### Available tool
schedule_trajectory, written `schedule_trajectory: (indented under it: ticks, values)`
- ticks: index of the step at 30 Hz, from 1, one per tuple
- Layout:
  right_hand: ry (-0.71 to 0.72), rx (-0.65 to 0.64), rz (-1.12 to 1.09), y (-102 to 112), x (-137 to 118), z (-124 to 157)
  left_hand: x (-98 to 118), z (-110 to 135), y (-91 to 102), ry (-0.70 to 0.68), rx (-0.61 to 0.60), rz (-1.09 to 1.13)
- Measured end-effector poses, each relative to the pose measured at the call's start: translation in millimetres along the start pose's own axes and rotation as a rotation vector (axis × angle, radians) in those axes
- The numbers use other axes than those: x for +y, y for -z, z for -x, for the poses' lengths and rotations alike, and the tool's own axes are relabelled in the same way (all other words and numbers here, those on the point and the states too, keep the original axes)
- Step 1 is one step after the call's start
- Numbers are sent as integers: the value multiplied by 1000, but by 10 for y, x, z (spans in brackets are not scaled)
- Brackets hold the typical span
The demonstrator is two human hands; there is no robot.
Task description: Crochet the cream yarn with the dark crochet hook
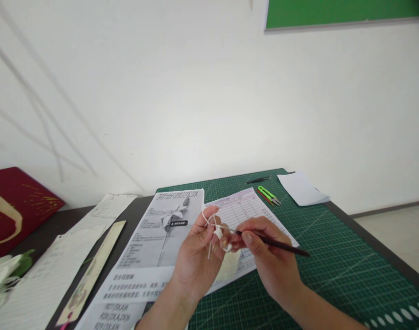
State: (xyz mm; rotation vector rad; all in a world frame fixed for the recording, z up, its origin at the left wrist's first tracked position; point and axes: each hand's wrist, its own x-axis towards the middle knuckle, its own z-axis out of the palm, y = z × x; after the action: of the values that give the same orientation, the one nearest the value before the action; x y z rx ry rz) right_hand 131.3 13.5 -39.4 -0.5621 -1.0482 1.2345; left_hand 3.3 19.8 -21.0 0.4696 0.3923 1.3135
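Note:
My left hand [199, 250] pinches a small piece of white crochet work [217, 232], with white yarn looped over the raised index finger. My right hand [273, 261] grips a crochet hook [281, 246] by its dark handle, much as one holds a pen. The hook's thin metal shaft points left and meets the white stitches between the two hands. Whether the yarn is caught on the tip is too small to tell. Below the hands, a pale cream yarn bundle [229, 266] lies partly hidden on a ruled form [244, 208].
A green cutting mat [333, 243] covers much of the table. On it are green thread snips [267, 194], dark tweezers [259, 180] and white paper [303, 188]. Leftward lie a printed pattern sheet [140, 247], a bookmark [92, 270], handwritten pages [54, 270] and a red bag [27, 201].

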Motion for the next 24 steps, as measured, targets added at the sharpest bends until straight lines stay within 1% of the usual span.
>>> schedule_trajectory:
  ticks: [3, 7, 10, 19, 24]
  values:
    - [12, 19, -9, -8, 4, 5, 15, 8, 15, 1, 19, -17]
    - [30, 29, -24, -12, -3, -6, 34, 6, 19, 17, 5, -59]
    - [30, 33, -12, -12, -13, -16, 47, 5, 7, 3, 10, -58]
    - [-10, 29, -28, -2, -1, -17, 61, 12, 19, 27, 0, -43]
    - [-44, 33, -16, 9, 8, -11, 63, -2, 17, 20, 24, -17]
